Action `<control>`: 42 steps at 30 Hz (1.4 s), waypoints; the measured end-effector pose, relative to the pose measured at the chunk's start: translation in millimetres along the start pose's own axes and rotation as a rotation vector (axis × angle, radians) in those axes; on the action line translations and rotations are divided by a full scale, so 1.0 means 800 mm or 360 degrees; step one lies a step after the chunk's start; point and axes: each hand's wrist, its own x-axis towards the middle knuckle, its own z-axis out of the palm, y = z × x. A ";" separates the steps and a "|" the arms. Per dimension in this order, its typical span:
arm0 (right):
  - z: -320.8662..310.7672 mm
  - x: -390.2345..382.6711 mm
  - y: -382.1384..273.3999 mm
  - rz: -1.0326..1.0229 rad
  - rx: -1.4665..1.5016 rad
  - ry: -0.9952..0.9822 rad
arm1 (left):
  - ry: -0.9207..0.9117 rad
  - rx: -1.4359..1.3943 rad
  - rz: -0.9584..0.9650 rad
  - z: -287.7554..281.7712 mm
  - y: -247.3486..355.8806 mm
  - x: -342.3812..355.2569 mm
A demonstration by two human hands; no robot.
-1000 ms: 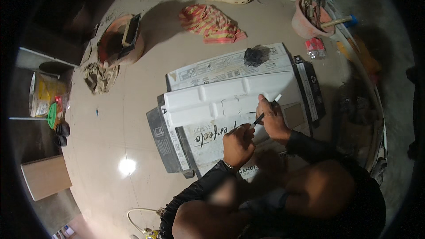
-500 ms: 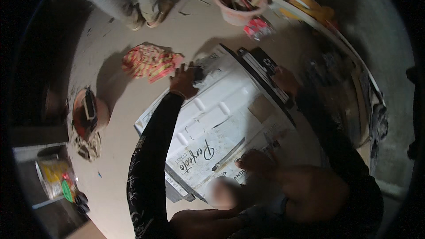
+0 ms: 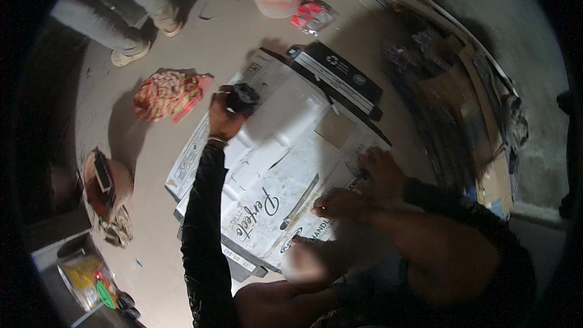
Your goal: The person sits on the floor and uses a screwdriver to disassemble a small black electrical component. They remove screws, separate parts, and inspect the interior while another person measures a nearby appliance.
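Note:
A flat white carton [image 3: 285, 200] with black edges and dark print lies on the floor in front of me. A smooth, white moulded shape [image 3: 270, 124] shows on its upper half. My left hand [image 3: 225, 115] is closed around a dark, shiny lump [image 3: 244, 95] at the carton's far left; its exact kind is unclear. Near the carton's right edge is my right hand [image 3: 384, 173], holding nothing visible, its fingers apart and over the printed surface. Beyond it, a black flap [image 3: 340, 73] sticks out on the far right side.
A crumpled red-and-yellow striped cloth [image 3: 173, 94] lies left of the carton. A pink tub [image 3: 279, 5] of tools stands at the back beside a red packet [image 3: 313, 17]. Another tub [image 3: 118, 176] is at left. A person's legs [image 3: 130, 0] stand far left. Cardboard scraps [image 3: 446, 88] lie right.
My right hand has left the black flap and come nearer me, to the carton's right side. My left hand has closed on the dark lump. The view has shifted; the other person's feet have moved.

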 end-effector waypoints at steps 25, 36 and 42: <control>-0.075 0.062 -0.018 -0.0077 0.1278 -0.1664 | 0.0171 -0.1824 0.0097 -0.171 0.164 -0.292; -0.049 0.031 -0.066 0.0885 0.1713 -0.1349 | 0.0236 -0.2775 0.0124 -0.186 0.179 -0.321; -0.129 0.092 -0.152 0.0043 0.1552 -0.0751 | 0.0311 -0.2961 -0.0082 -0.184 0.185 -0.320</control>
